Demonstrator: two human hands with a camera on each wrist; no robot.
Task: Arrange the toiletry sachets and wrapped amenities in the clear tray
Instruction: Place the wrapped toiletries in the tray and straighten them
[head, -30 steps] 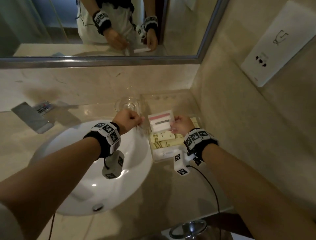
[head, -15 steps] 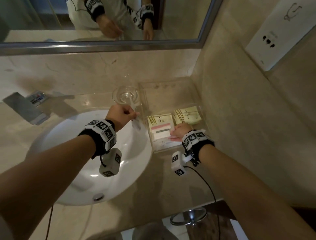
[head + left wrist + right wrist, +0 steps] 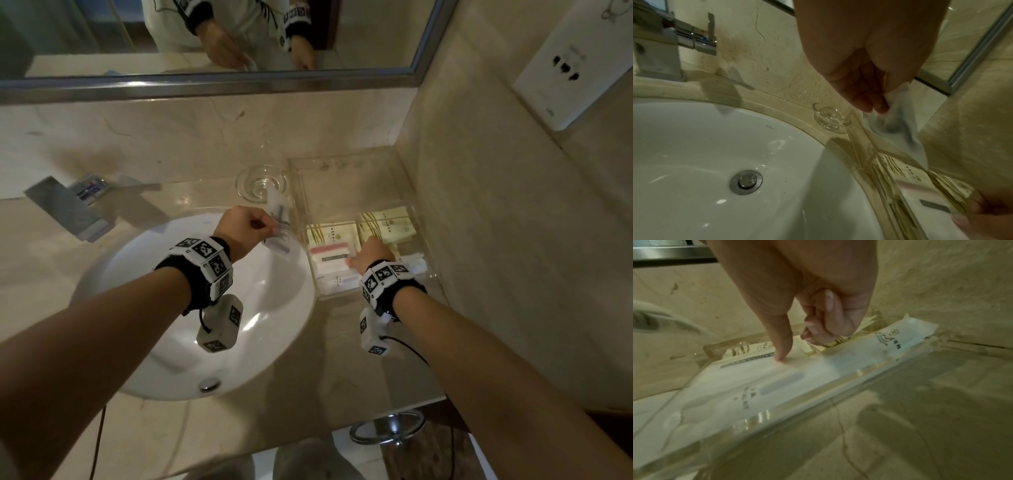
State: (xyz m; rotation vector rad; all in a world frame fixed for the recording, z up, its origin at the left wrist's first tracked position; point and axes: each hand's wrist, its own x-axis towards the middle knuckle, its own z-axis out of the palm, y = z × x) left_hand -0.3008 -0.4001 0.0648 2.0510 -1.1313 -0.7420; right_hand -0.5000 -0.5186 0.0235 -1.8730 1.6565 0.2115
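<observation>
Down at the near end of the clear tray (image 3: 416,219), right-hand corner of the desk (image 3: 342,342), the right hand (image 3: 370,255) is seating a white amenity packet with a pink band (image 3: 330,253) on top of the stack already lying there. Right wrist view: index finger is extending straight and pressing its tip on the packet's top face, the other fingers (image 3: 830,324) are curling into the palm and holding nothing. Two yellow sachets (image 3: 387,222) are lying side by side just beyond it, and a long white wrapped amenity (image 3: 885,344) is lying along the tray's near wall, touching it. Far half of the tray is showing no items. Left hand (image 3: 245,229) is hovering over the edge of the sink (image 3: 171,308), just left of the tray, fingers pressed together and pinching the top of a thin white sachet (image 3: 279,222), which is hanging down and looking blurred. Print on it is too smeared to read. A glass dish (image 3: 260,181) is sitting on the desk just beyond that hand, close to the tray's left wall. Step in hand, as judged: flattening one packet while the next is waiting. Next move is probably calling for the right finger lifting off without dragging the packet, then the left hand carrying its sachet over the tray wall into a free spot.
</observation>
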